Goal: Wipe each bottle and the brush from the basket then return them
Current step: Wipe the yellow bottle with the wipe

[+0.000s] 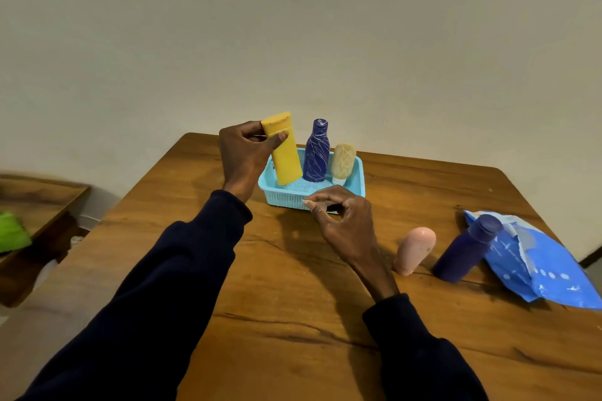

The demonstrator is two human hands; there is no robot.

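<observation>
Wooden table (293,309); all positions are given relative to the light-blue mesh basket (280,197), which sits at the far middle of the table.

Nearest to the viewer, to the basket's near right: the right hand (342,225) hovers at the near rim, fingers curled, thumb and forefinger tips together. Whether they pinch anything cannot be told.

Further right of the basket and nearer than it, on the bare table: a pink tube (414,251) standing on its cap end, long axis upright. Beside it is a plain dark purple bottle (464,249), upright with its cap on top. Just behind that bottle lies a torn blue packet (540,265).

Basket contents, left to right:
- Yellow bottle (284,153), long axis near upright, cap end up and leaning slightly left, base down inside the left end. The left hand (246,153) grips its upper part, thumb across the front.
- Purple bottle with white scribbles (316,155), upright with its cap on top.
- Cream tube (342,162), white cap down, leaning towards the right wall.

Well to the basket's left, off the table: a green item (13,231) on a lower wooden surface.
</observation>
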